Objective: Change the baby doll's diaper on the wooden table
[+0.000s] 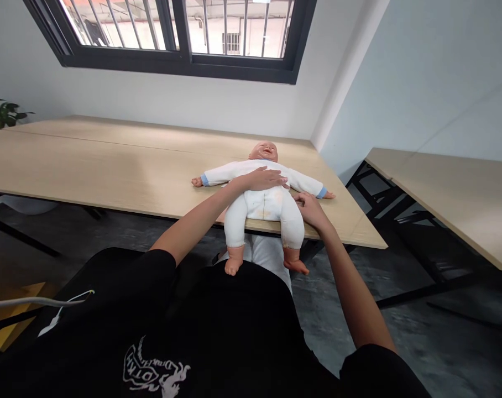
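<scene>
A baby doll [290, 177] lies on its back on the light wooden table [122, 166]. Its head points away from me and its lower legs hang over the front edge. It has a white long-sleeved top with blue cuffs, and a white diaper [265, 203] with faint prints is around its hips. My left hand [265, 178] rests flat across the doll's belly, fingers stretched out. Beside the doll's hip on the right, my right hand [311, 210] has its fingers bent in at the diaper's side. What those fingers pinch, if anything, is hidden.
A second wooden table [450, 193] stands to the right, across a gap. Behind the table is a wall with a dark-framed window [184, 61]. A plant [4, 113] shows at far left, and a grey cable [31, 301] runs near my left side.
</scene>
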Demonstrator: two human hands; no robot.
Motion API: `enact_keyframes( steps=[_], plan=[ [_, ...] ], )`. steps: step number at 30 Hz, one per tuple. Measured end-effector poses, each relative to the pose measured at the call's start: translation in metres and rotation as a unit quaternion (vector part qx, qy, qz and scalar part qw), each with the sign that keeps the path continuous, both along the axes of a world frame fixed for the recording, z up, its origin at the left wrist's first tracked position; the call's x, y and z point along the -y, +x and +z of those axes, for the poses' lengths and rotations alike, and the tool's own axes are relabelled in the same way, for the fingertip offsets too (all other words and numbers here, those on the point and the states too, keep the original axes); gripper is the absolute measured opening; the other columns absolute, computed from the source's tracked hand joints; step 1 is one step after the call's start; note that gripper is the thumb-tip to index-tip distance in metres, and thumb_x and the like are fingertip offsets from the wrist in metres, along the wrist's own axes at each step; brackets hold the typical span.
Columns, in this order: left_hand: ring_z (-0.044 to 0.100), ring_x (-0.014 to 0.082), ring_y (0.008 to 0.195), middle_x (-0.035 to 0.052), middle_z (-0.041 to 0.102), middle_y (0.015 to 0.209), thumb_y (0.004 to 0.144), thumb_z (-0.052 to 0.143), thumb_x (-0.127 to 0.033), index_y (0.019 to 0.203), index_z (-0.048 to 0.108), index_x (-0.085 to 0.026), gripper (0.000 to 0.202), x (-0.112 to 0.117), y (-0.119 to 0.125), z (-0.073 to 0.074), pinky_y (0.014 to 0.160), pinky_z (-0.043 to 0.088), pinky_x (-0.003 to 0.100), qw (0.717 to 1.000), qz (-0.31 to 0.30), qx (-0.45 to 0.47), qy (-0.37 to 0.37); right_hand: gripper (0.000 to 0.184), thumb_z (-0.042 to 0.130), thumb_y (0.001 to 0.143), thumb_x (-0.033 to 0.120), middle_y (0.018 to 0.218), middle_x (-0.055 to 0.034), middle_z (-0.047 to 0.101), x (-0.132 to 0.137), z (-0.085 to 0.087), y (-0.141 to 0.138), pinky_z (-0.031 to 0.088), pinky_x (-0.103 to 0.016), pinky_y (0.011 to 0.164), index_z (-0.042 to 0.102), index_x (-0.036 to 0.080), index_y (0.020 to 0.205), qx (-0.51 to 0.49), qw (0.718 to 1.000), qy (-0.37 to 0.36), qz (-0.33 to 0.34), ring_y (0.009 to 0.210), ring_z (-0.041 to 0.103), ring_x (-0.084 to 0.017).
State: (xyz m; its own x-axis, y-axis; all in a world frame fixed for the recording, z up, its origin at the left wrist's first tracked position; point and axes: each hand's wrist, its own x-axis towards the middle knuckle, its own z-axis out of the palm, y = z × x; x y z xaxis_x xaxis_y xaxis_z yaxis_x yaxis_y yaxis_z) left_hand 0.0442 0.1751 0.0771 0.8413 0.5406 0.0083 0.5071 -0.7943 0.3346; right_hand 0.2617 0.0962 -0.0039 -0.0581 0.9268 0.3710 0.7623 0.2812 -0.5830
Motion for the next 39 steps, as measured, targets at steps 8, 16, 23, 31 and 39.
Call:
enact_keyframes(
  steps=[8,16,23,31,39],
  plan=[
    [0.022,0.0183,0.156,-0.0035,0.04,0.162,0.105,0.012,-0.052,0.152,0.044,-0.036,0.059,-0.004,-0.002,-0.006,0.127,0.0,0.053,1.0,0.006,0.007,0.007,0.029,0.056,0.077,0.041,0.097,-0.0105,0.07,0.011,0.006,-0.002,0.046,-0.041,0.089,0.063,0.016,0.089,-0.085,0.996,0.015,0.028,0.093,0.062,-0.028],
    [0.023,0.0194,0.156,-0.0038,0.041,0.161,0.106,0.017,-0.05,0.146,0.053,-0.032,0.056,-0.003,-0.003,-0.006,0.127,-0.001,0.054,1.0,0.002,0.024,-0.002,0.025,0.048,0.085,0.03,0.095,-0.0115,0.071,0.009,0.01,-0.001,0.049,-0.04,0.087,0.068,0.016,0.09,-0.086,0.987,0.12,-0.068,0.084,0.063,-0.024],
    [0.023,0.0194,0.156,-0.0028,0.04,0.161,0.106,0.017,-0.05,0.144,0.054,-0.033,0.056,-0.003,-0.004,-0.006,0.127,-0.001,0.054,1.0,0.002,0.026,-0.007,0.031,0.045,0.089,0.027,0.106,-0.0107,0.073,0.008,0.008,0.002,0.046,-0.044,0.102,0.07,0.017,0.105,-0.098,0.975,0.177,-0.094,0.1,0.068,-0.025],
    [0.027,0.0181,0.154,-0.002,0.042,0.161,0.107,0.014,-0.044,0.146,0.052,-0.031,0.056,-0.002,-0.005,-0.007,0.128,0.003,0.05,0.999,0.018,0.037,0.003,0.032,0.041,0.092,0.02,0.108,-0.0087,0.073,0.015,0.012,0.0,0.045,-0.046,0.099,0.072,0.019,0.099,0.013,0.962,0.246,-0.114,0.106,0.063,-0.028],
    [0.013,0.0229,0.159,-0.0025,0.029,0.167,0.106,0.022,-0.044,0.155,0.04,-0.034,0.053,-0.005,-0.001,-0.012,0.127,0.001,0.055,0.997,0.05,-0.013,0.054,0.039,0.036,0.101,0.017,0.114,-0.0061,0.072,0.006,0.039,-0.012,0.04,-0.046,0.098,0.073,0.024,0.114,0.182,0.931,0.315,0.011,0.117,0.057,-0.028]
  ],
)
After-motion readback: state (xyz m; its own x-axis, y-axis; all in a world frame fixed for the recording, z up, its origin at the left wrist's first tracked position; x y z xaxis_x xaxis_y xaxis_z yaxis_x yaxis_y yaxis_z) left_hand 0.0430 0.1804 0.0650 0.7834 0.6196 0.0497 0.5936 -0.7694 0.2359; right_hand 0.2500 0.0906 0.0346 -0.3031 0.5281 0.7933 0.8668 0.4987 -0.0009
